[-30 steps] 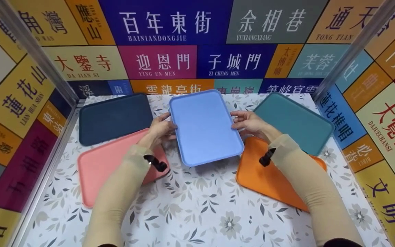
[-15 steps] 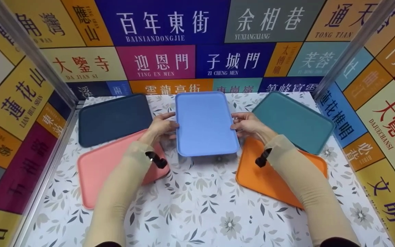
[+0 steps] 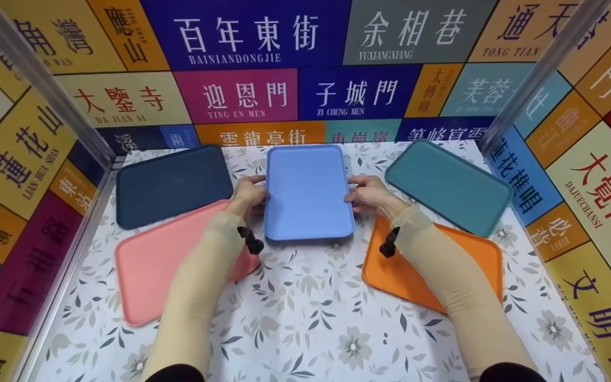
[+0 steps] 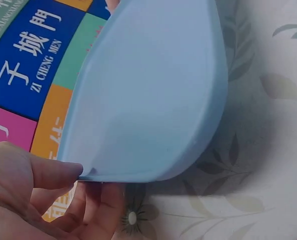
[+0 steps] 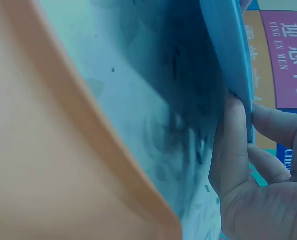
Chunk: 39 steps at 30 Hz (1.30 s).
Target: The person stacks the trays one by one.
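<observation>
A light blue rectangular tray [image 3: 310, 192] is held between both hands at the middle of the table, its long sides running front to back. My left hand [image 3: 251, 193] pinches its left rim, thumb on top and fingers underneath, as the left wrist view shows on the tray [image 4: 153, 100]. On the opposite rim my right hand [image 3: 367, 193] has the same kind of pinch; in the right wrist view that hand [image 5: 263, 165] grips the tray's edge [image 5: 233, 55]. A shadow falls on the tablecloth beneath the tray, which is raised off it.
Left of the blue tray lie a dark navy tray [image 3: 175, 184] and, overlapped by the left arm, a pink tray [image 3: 162, 260]. To the right are a teal tray [image 3: 448, 187] and an orange tray [image 3: 475, 260] partly under the right arm. Sign-covered walls [image 3: 252, 37] enclose the floral tablecloth [image 3: 305, 318].
The blue tray has turned from a slant to nearly straight, and its near edge has moved back and lower. Both hands have kept their grip on its sides.
</observation>
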Motion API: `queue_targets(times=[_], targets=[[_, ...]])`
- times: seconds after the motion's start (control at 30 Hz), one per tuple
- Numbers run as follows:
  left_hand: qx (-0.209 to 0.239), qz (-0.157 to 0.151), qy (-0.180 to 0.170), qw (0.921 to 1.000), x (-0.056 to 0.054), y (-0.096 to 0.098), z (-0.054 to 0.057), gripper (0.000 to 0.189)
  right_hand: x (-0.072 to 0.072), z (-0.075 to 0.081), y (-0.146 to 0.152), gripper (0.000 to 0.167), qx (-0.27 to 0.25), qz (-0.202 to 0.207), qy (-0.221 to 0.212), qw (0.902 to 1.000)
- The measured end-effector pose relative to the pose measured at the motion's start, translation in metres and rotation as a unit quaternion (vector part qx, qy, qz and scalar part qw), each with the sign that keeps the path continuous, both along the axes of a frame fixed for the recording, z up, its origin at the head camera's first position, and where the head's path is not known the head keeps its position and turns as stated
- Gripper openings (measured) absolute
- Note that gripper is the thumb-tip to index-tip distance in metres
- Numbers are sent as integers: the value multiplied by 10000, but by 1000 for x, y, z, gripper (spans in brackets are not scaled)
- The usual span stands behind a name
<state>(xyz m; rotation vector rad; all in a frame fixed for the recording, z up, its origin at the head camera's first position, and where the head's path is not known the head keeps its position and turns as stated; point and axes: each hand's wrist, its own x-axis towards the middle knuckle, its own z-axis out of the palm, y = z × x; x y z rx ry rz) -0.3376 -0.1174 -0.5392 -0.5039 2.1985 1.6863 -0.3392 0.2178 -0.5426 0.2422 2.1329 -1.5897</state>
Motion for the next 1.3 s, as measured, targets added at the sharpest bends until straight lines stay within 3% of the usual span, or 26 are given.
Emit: queue_targets(times=[0.1,0.3,0.4,0.63,0.83,1.07,1.2,1.3], targets=[[-282,24,64,9996,-8,2,-11,72,0,-3,-2,68,77,-100,-122,9998],[-1186,-74,218,9927,-52,-7,-69,53,2,-7,-4,70,219,-132,-188,9995],[-1622,-296,314,9858,-62,-11,-83,52,2,-8,-8,72,325,-158,-51,9993],[-2293,-592,631,9695,-63,-8,-89,59,2,-11,-11,70,660,-274,190,9973],[-2485,-608,872,9628,-57,-6,-88,59,4,-9,-11,67,762,-368,237,9961],[-2187,-764,1177,9656,-57,-17,-94,52,4,-5,-12,59,869,-357,259,9952],[-2076,-957,1252,9654,-60,-26,-98,50,2,2,-12,48,1328,-353,307,9900],[-1926,-1028,1259,9677,-58,-32,-93,50,1,10,-12,39,1796,-250,488,9822]])
